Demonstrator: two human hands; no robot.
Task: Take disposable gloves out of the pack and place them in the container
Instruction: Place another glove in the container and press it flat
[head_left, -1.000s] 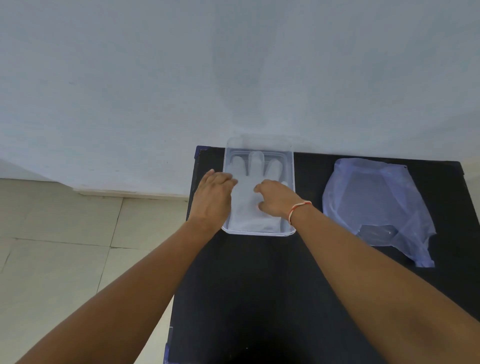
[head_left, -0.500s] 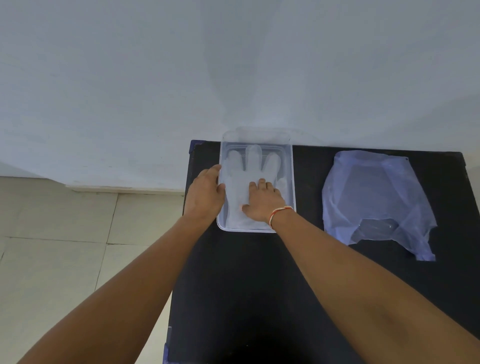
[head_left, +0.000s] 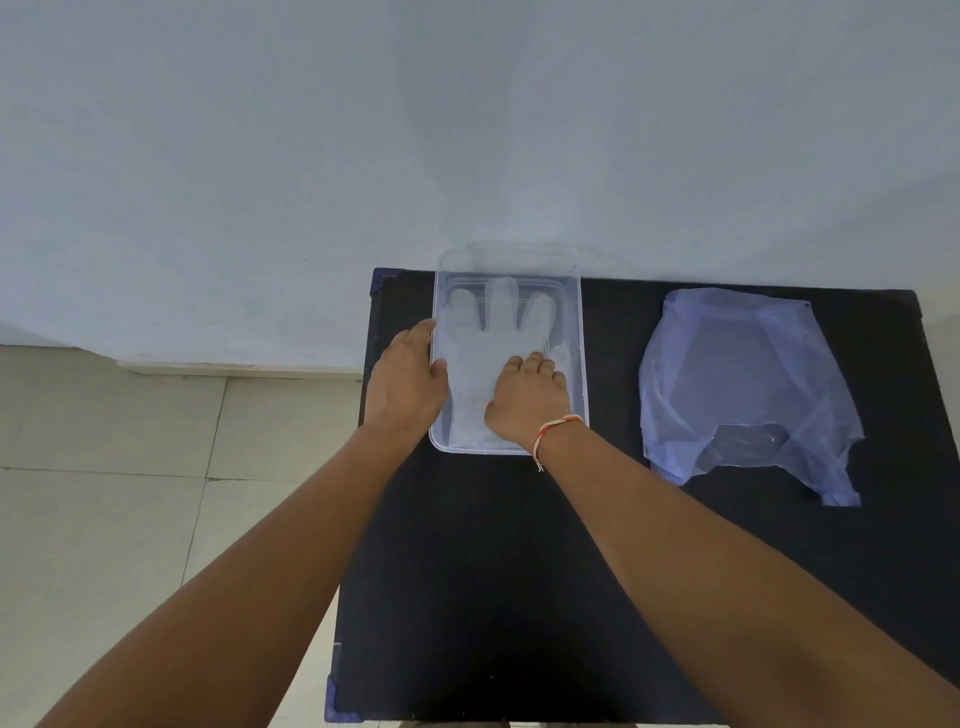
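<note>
A clear plastic container (head_left: 583, 338) stands at the back left of the black table (head_left: 493, 571). A translucent white disposable glove (head_left: 483, 343) lies flat inside it, fingers pointing away from me. My left hand (head_left: 408, 379) grips the container's left rim, thumb over the edge. My right hand (head_left: 527, 400), with a thread band at the wrist, rests palm down on the glove's lower part inside the container. The bluish see-through pack (head_left: 743, 374) lies flat to the right, apart from both hands.
A pale wall rises right behind the table. Tiled floor (head_left: 130, 493) lies to the left, below the table's left edge. Between container and pack is a strip of bare black tabletop.
My right hand has slid back toward me and laid itself flat on the glove. My left hand has shifted from over the container to its left rim.
</note>
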